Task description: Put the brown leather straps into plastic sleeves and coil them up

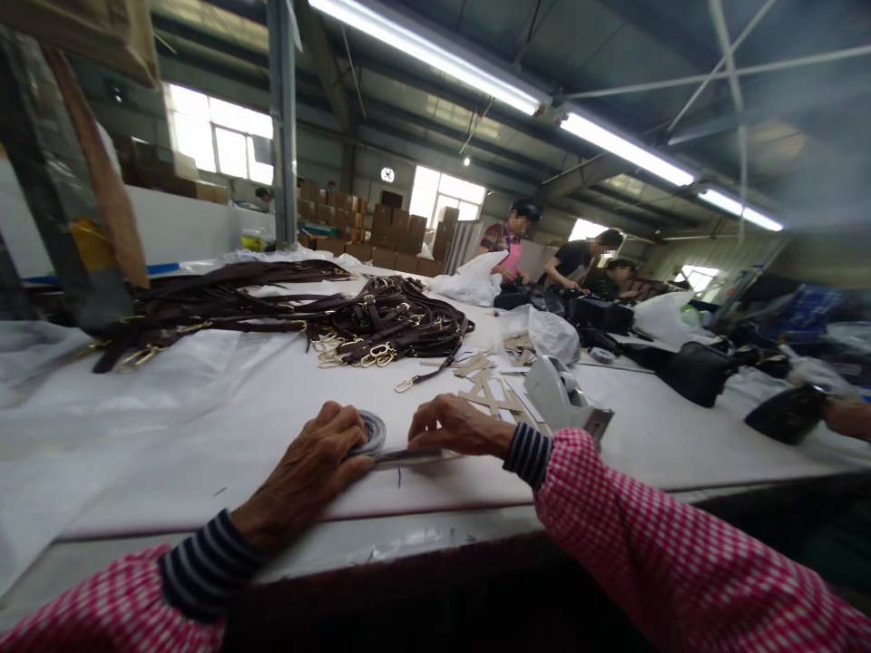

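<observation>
A coiled grey strap point(374, 432) stands out from under my left hand point(327, 453), whose fingers are wrapped round its near side. From the coil a flat tail runs right along the white tabletop point(286, 494). My right hand point(459, 424) has its fingers bent down onto this tail, thumb and fingertips close together over it. Just beyond my right hand lie loose beige card strips point(486, 390). A white and grey tape dispenser point(554, 394) sits beside my right wrist.
A heap of dark brown straps with gold clips point(395, 317) lies ahead, with more straps point(224, 290) to the left. Clear plastic bags point(554, 331) and black bags point(694, 372) fill the right. Co-workers point(507, 240) stand at the far side; another person's hand point(847, 417) reaches in right.
</observation>
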Motion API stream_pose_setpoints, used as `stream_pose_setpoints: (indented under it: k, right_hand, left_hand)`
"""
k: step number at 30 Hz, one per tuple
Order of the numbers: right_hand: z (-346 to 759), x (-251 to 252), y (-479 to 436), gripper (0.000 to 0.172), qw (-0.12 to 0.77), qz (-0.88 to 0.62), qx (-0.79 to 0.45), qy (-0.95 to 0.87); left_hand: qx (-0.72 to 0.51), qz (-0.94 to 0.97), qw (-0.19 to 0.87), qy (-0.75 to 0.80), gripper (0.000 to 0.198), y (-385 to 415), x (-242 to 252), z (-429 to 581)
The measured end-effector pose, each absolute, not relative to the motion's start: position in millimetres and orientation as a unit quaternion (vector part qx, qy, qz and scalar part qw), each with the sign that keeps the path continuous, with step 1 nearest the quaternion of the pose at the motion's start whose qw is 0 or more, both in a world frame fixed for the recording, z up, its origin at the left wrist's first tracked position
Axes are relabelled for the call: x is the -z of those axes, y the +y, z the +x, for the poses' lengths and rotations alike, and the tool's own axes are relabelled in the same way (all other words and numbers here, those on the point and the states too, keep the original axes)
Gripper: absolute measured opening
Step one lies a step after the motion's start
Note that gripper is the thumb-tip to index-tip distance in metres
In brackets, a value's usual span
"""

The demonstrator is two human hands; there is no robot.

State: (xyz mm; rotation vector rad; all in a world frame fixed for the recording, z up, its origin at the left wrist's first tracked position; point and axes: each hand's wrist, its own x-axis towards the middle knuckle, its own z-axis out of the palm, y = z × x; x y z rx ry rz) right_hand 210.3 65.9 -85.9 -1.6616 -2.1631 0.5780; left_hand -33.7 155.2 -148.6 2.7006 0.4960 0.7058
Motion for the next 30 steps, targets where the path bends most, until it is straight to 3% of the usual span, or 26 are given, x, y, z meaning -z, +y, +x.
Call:
stream_pose_setpoints:
  k: [8,15,20,25,30]
  right_hand:
    - [165.5,132.6,49.1,0.01,0.278,-0.642,-0.05,-0.713]
    - [133.7,153.0,70.3,0.011,0.271,-0.651,0.045,-0.708]
    - [140.5,143.1,63.7,0.005,0.252,-0.643,0.019,-0.723]
    - [167.4,126.8,34.2,0.027,0.286,-0.641,0.03,-0.712]
    - [185.4,137.0,29.9,0.004,0.271,-0.656,-0.055,-0.702]
  left_hand:
    - [-0.251,0.926,0.22,0.177,0.022,161.1,147.5,-32.8]
    - [-0.253,0.926,0.221,0.17,0.012,162.5,152.1,-32.9]
    - [-0.252,0.928,0.218,0.165,0.014,164.3,152.8,-32.5]
    - [-0.253,0.928,0.214,0.171,0.015,163.7,151.5,-32.2]
    - [-0.248,0.925,0.223,0.184,0.011,160.6,149.0,-31.7]
